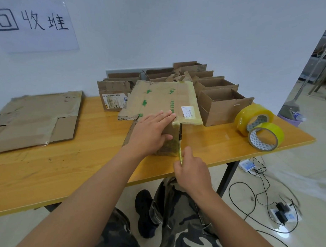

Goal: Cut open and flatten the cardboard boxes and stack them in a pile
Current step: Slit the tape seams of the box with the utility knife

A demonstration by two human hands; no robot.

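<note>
A taped cardboard box with green print and a white label stands in the middle of the wooden table. My left hand lies flat over its near top edge and front face, pressing on it. My right hand grips a thin yellow-green cutter whose blade points up along the box's near right corner seam. A flattened box lies on the table's left side.
Several open cardboard boxes stand along the wall behind the taped one. Two rolls of yellow tape sit at the table's right end. Cables and chargers lie on the floor to the right. My legs are under the table's front edge.
</note>
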